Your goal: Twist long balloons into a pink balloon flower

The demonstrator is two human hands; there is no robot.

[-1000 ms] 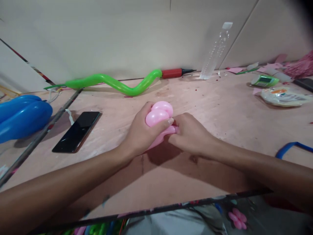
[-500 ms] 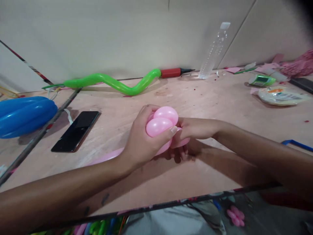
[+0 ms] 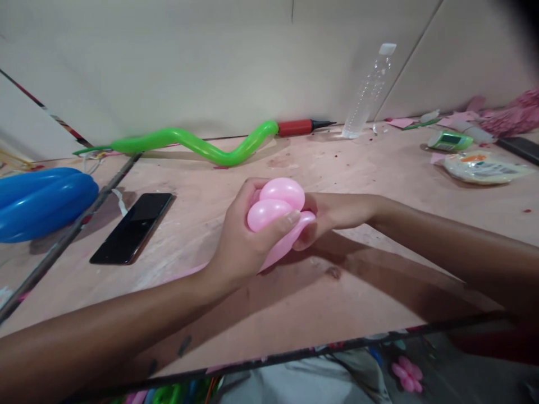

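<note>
Two round bubbles of a pink balloon (image 3: 281,193) bulge up between my hands, above the middle of the table. My left hand (image 3: 248,230) is wrapped round the balloon from the left, its thumb lying across the front. At the balloon's right side, my right hand (image 3: 322,216) grips a narrower pink part, its fingers bent and partly hidden. A longer pink length passes below my left hand and shows behind my left wrist, near the tabletop.
On the table (image 3: 362,303) lie a phone (image 3: 131,229), a blue balloon bundle (image 3: 46,202), a bent green balloon (image 3: 202,147), a red pump (image 3: 295,128) and a plastic packet (image 3: 480,167). A clear bottle (image 3: 366,98) stands by the wall.
Both hands and the pink bubbles have shifted slightly up and left. My right hand's fingers have curled in, and its lower fingers no longer hang below the balloon.
</note>
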